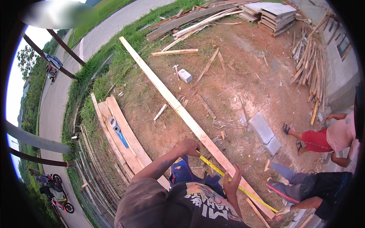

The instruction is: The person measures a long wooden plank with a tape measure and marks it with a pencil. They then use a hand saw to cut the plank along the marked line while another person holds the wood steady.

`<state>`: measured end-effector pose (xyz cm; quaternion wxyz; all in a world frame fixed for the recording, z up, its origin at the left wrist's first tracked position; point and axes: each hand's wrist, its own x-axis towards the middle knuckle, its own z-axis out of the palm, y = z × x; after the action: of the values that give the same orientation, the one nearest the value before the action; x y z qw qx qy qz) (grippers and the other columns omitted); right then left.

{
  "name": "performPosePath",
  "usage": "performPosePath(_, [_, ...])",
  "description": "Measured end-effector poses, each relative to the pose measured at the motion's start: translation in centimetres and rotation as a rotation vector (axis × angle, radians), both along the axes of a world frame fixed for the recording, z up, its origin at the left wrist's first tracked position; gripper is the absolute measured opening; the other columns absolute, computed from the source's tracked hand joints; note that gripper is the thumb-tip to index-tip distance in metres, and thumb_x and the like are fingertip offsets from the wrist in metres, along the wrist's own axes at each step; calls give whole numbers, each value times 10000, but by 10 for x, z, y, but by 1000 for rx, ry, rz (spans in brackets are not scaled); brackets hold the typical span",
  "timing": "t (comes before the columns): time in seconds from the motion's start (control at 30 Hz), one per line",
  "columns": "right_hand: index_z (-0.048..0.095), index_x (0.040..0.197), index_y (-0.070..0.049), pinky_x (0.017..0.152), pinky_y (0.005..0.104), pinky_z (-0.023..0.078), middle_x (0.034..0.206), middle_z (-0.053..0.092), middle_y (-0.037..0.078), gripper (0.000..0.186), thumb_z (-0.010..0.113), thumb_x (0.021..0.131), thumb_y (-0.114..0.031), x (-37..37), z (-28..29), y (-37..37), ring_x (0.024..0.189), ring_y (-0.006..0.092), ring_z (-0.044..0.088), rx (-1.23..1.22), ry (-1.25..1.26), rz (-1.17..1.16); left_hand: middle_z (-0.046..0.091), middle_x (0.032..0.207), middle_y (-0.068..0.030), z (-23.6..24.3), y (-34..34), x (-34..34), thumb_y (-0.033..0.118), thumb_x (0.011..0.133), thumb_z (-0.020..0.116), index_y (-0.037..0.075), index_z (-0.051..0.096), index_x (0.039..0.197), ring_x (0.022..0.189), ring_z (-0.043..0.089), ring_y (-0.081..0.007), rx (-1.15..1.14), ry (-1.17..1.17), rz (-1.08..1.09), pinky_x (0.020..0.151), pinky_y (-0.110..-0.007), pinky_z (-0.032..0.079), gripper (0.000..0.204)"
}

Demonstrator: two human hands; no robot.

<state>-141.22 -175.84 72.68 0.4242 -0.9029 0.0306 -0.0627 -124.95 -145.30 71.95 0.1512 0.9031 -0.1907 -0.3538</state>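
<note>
A long pale wooden board [167, 95] runs diagonally from the grass at the far left to the near right. Along its near part stretches a yellow measuring tape [213, 165]. My left hand [189, 147] is closed at the tape's left end, beside the board; the fingers hide what else is in it. Farther down, my right hand [232, 180] grips the tape at the board's edge, thumb and fingers bent round it. At the tape's far right end, by the board's end, is another person's hand [284, 210].
A blue-handled saw [119, 133] lies on planks [131, 152] at left. A hammer [176, 72] rests by a pale block [185, 75]. Larger blocks [262, 129] lie at right, near two people. Scrap wood [310, 68] and stacked panels [277, 17] are farther off.
</note>
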Motion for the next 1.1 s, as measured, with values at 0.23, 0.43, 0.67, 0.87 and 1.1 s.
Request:
performPosePath(0.23, [622,1268,22,797,361,566,960,712,146,343,676,996,-179,113,-29,183,882,241,715,79,405,441,778,987,-143,20,132,59,523,699,793,123,802,1051,962,749,-331,35,17,-69,830,-483,584,533])
performPosePath(0.43, [700,1042,12,615,345,516,722,685,111,225,654,1013,-207,159,12,288,640,188,670,150,427,462,773,1051,-171,86,229,113,350,742,720,77,796,1059,1020,745,-326,10,51,-124,851,-457,593,426])
performPosePath(0.67, [565,724,-17,518,469,426,627,558,230,380,619,1025,-242,184,31,338,555,416,595,-205,218,396,782,1073,-128,101,297,160,336,786,699,94,806,1070,1032,747,-318,-58,98,-237,854,-459,589,388])
performPosePath(0.87, [537,690,-30,531,526,378,597,513,231,435,495,1072,-233,173,12,300,540,440,545,-414,233,315,783,1092,-106,75,387,210,267,769,749,115,815,1041,1022,759,-276,36,-3,-140,796,-442,593,319])
performPosePath(1.1, [582,814,-39,784,494,393,708,581,187,323,449,1072,-180,278,-7,466,684,412,554,-466,228,186,777,1111,-110,44,548,341,226,785,728,104,805,1045,1022,759,-275,107,72,-234,781,-442,595,297])
